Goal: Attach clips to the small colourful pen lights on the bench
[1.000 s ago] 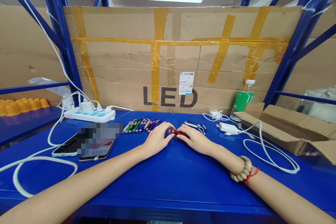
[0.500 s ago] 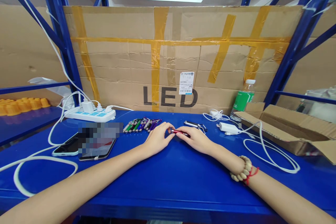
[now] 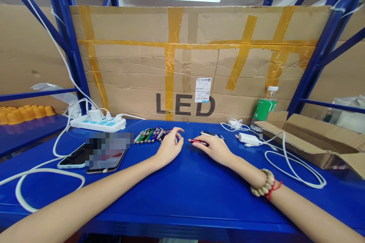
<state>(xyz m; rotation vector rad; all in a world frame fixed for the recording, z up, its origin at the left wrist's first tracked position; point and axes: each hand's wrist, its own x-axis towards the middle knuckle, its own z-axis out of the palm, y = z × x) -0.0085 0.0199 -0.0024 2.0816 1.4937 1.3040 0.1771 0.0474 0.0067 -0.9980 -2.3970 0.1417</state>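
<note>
My right hand (image 3: 216, 150) has its fingers closed around a slim red metal penlight (image 3: 196, 142), its left end sticking out past the fingertips. To the left, my left hand (image 3: 170, 146) rests over the table with fingers loosely curved and apart, holding nothing. Beside and partly behind it lies a row of several similar penlights (image 3: 146, 136) in green, black, blue, purple and silver, with small clips at their far ends. Just beyond my right hand is a black-and-silver penlight (image 3: 210, 133), partly covered by that hand.
Two phones (image 3: 107, 166) and a white power strip (image 3: 99, 124) with cables lie left on the blue table (image 3: 171, 201). To the right are a white charger (image 3: 248, 139) with coiled cable, a green-labelled bottle (image 3: 264, 108) and an open cardboard box (image 3: 308, 136). Taped cardboard (image 3: 137, 68) stands behind.
My left hand has drawn away leftward from the red penlight, and its fingers have opened. My right hand keeps hold of the penlight, nearly in the same spot.
</note>
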